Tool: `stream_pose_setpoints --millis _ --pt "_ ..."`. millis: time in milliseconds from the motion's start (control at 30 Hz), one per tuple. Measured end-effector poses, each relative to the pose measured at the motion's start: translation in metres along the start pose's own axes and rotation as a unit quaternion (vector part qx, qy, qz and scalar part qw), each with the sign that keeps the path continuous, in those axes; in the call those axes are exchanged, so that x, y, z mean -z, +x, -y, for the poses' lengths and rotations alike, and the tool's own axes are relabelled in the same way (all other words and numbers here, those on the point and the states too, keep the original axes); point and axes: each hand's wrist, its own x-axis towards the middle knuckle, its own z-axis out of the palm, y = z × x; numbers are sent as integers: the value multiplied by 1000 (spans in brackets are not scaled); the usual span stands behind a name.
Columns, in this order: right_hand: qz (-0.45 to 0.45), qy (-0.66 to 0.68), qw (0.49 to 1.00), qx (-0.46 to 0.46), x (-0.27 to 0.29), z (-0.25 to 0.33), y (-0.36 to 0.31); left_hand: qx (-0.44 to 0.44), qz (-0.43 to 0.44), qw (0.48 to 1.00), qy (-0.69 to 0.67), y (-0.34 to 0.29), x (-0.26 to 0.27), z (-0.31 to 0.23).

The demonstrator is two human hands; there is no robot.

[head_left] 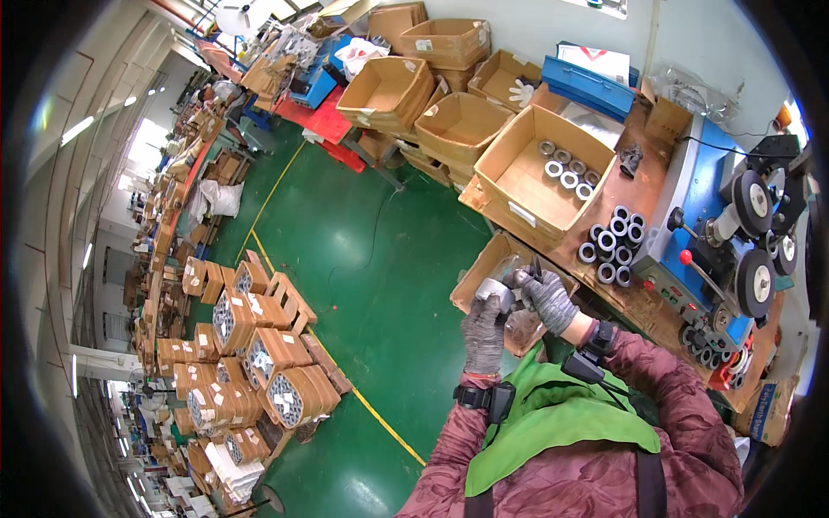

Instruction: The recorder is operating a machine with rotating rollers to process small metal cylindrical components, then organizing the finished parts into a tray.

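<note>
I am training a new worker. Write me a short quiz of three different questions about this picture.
1. True or false: the left hand and right hand wear grey gloves.
2. What do the hands hold together? A) a metal ring B) a hammer C) a cup
3. Fill in: loose rings lie on the wooden bench, between the open carton and the ____ machine.

Key: 1 true; 2 A; 3 blue
</note>
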Motion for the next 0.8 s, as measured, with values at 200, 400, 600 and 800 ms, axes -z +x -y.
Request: stream_pose_setpoints --millis 200,400,600,800 --pt "20 -95 993 -67 10 -11 35 9 -101 995 -23 23 58 21" --pt "-118 -475 841 230 69 -50 72 17 -222 968 112 25 110 25" --pt "180 -182 952 -168 30 -83 36 20 -189 970 151 13 107 25" --pt "216 -22 932 -289 7 -89 14 28 -176 964 199 4 92 23"
